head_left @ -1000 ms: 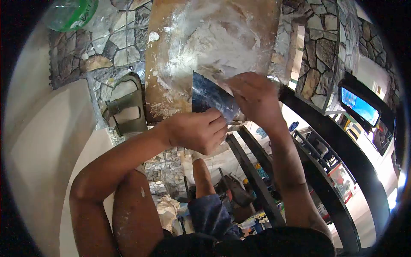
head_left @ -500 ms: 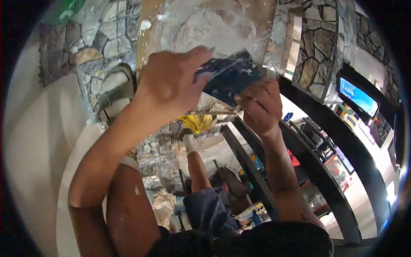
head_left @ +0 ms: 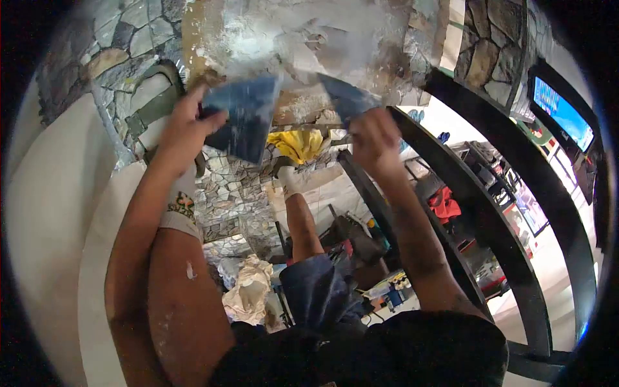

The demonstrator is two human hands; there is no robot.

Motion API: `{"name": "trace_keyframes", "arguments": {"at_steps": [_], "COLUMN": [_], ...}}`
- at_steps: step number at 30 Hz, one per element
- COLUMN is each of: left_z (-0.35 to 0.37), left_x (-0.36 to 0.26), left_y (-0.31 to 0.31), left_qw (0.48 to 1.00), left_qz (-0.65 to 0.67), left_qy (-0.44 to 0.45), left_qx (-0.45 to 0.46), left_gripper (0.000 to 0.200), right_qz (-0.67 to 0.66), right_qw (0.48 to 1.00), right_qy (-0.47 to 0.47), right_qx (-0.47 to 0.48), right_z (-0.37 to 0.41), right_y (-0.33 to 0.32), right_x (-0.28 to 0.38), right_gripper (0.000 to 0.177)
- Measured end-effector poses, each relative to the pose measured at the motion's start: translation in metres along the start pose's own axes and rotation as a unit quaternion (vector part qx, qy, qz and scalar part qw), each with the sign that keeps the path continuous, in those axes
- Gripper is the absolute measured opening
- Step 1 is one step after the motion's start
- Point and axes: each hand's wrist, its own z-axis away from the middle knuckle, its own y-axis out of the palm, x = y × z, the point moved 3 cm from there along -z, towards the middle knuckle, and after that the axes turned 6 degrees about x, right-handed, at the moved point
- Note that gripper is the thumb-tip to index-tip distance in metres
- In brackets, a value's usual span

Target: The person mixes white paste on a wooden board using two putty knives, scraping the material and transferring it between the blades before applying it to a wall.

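At the far left, I saw an olive-green strapped sandal [head_left: 153,103] standing on the grey stone-patterned surface [head_left: 122,39]. Just beside it in my view was the left hand [head_left: 182,137], closed on the edge of a thin, flat, dark-blue plate [head_left: 240,122] with pale smears. This plate was held tilted, near the lower border of a brown board [head_left: 195,40] covered with whitish paste; whether it touched the board, I could not tell.

Well below, a crumpled beige cloth-like piece [head_left: 250,290] lay near the person's legs. Then, between the two hands but lower, there was a bright yellow crumpled piece [head_left: 300,146].

Further right, a second dark-blue plate [head_left: 348,97], which looked pointed, was gripped by the right hand [head_left: 376,137], its fingers being blurred. Its upper part overlapped the board in my view, and the two plates were apart from each other. After that came the curved black bars [head_left: 556,206], and at the far right a screen [head_left: 562,115] shone blue.
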Motion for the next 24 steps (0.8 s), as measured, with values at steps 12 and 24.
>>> {"name": "trace_keyframes", "arguments": {"at_steps": [12, 24], "left_z": [0.001, -0.001], "left_x": [0.056, 0.076], "left_y": [0.028, 0.025], "left_qw": [0.936, 0.915], "left_qz": [-0.141, -0.192], "left_qy": [-0.129, -0.081], "left_qx": [0.297, 0.344], "left_gripper": [0.044, 0.048], "right_qz": [0.023, 0.012], "right_qw": [0.991, 0.997], "right_qy": [-0.117, 0.066], "right_qx": [0.057, 0.04], "right_z": [0.016, -0.075], "right_y": [0.092, 0.029], "right_x": [0.022, 0.019], "right_gripper": [0.018, 0.026]}}
